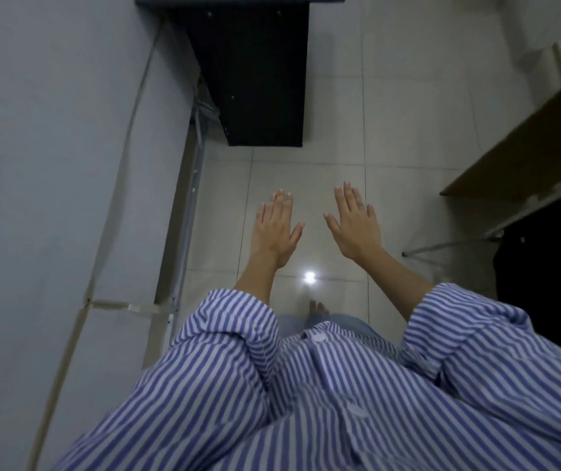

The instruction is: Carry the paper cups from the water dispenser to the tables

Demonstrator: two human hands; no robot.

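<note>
My left hand (276, 229) and my right hand (355, 226) are both held out flat in front of me, palms down, fingers spread, above the pale tiled floor (408, 130). Neither hand holds anything. No paper cup and no water dispenser shows in the head view. My blue-and-white striped sleeves fill the lower part of the picture.
A grey table top (51, 147) with taped edges runs along the left. A black cabinet or desk (255, 73) stands ahead against it. On the right is a light wooden table (527, 141) with a metal leg, and a dark object (551, 260) under it. A bare foot (318, 309) shows below.
</note>
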